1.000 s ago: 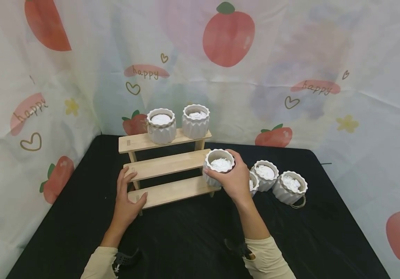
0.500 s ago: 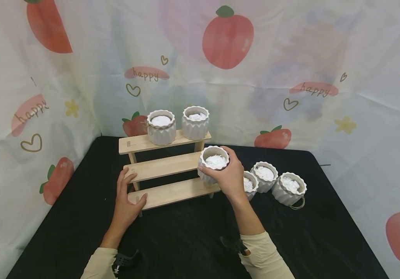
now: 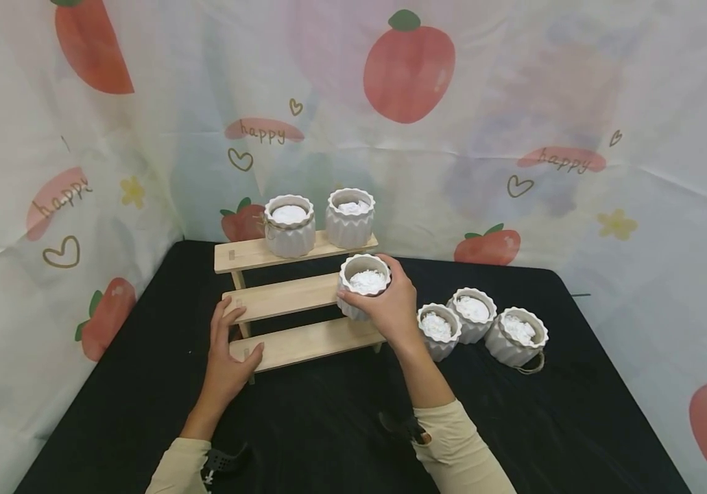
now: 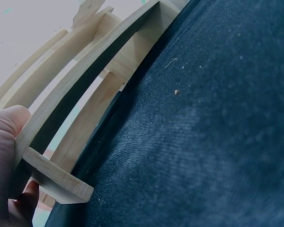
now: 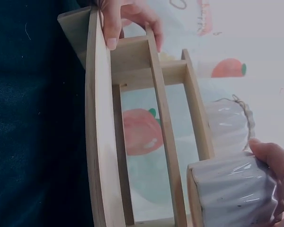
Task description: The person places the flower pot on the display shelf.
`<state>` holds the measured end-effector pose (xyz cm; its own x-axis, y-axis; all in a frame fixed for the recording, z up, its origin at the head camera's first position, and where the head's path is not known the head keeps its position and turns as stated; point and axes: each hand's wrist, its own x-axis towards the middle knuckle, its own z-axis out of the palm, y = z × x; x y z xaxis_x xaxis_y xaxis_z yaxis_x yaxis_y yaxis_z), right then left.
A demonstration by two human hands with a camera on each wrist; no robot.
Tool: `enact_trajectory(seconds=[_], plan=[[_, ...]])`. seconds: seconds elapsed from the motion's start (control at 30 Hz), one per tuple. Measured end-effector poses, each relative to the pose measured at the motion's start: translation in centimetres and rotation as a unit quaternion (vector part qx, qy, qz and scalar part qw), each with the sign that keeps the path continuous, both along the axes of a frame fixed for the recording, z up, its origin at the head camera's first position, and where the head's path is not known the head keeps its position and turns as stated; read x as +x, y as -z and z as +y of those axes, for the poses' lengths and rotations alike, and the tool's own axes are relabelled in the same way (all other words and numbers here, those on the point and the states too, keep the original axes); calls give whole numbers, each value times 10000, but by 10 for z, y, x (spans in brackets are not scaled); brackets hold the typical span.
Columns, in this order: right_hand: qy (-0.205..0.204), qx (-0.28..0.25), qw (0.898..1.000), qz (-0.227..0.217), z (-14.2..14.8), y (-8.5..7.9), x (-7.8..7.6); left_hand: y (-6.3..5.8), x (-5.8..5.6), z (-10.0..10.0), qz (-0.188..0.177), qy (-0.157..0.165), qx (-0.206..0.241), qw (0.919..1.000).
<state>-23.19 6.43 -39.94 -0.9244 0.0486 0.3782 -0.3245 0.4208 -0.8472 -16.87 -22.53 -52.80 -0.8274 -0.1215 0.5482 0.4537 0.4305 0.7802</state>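
A three-tier wooden plant stand (image 3: 291, 293) stands on the black cloth. My left hand (image 3: 230, 350) grips its left end, thumb on the lowest shelf and fingers at the middle shelf; in the left wrist view the thumb (image 4: 13, 118) lies against the wood. My right hand (image 3: 390, 298) holds a white scalloped flowerpot (image 3: 353, 302) with white filling at the right part of the middle shelf. In the right wrist view the held pot's base (image 5: 194, 198) is close to that shelf; whether they touch I cannot tell. Two similar pots, a left one (image 3: 290, 240) and a right one (image 3: 350, 226), occupy the top shelf.
Right of the stand, three more white pots stand on the black cloth (image 3: 550, 412): a near one (image 3: 439, 346), a middle one (image 3: 473, 328) and a right one (image 3: 510, 350) with a twine loop. A fruit-print curtain (image 3: 439, 165) rises behind.
My right hand has carried the pot left and slightly back, toward the middle shelf, uncovering the nearest pot on the cloth. My left hand keeps its grip on the stand.
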Motion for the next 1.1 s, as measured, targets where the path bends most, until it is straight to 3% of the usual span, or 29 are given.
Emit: enact_trajectory(seconds=[0.23,0.67,0.9,1.1], plan=[[-74,12,10000,-54,-3,0,-1,5,-1,-1,-16,72,-88,9999],[-291,-30,9995,-132,-4,6,-9,-3,0,0,124,69,-67,9999],[71,-137,9998,-116,-8,14,-6,0,-1,0,145,74,-16,9999],[52,-150,9998,106,-10,20,-4,-26,13,12,169,26,73,9998]])
